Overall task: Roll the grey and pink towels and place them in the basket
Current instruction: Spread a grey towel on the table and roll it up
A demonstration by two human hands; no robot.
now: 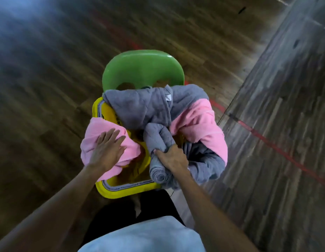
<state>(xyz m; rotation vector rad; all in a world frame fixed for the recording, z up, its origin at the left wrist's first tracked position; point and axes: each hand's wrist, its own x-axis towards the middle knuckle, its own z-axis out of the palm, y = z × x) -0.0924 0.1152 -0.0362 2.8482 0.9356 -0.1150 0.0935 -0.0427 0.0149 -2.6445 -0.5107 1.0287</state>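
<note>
Towels fill the yellow basket (pixel 110 190), which sits on a green chair (pixel 142 69). My left hand (pixel 108 149) lies flat with fingers spread on a pink towel (pixel 96 135) draped over the basket's left rim. My right hand (pixel 173 158) grips a rolled grey towel (pixel 159 153) at the near right corner. More grey and pink towels (pixel 196 120) hang loosely over the far and right rims.

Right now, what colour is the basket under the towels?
Yellow: the basket rim shows best in the head view.
</note>
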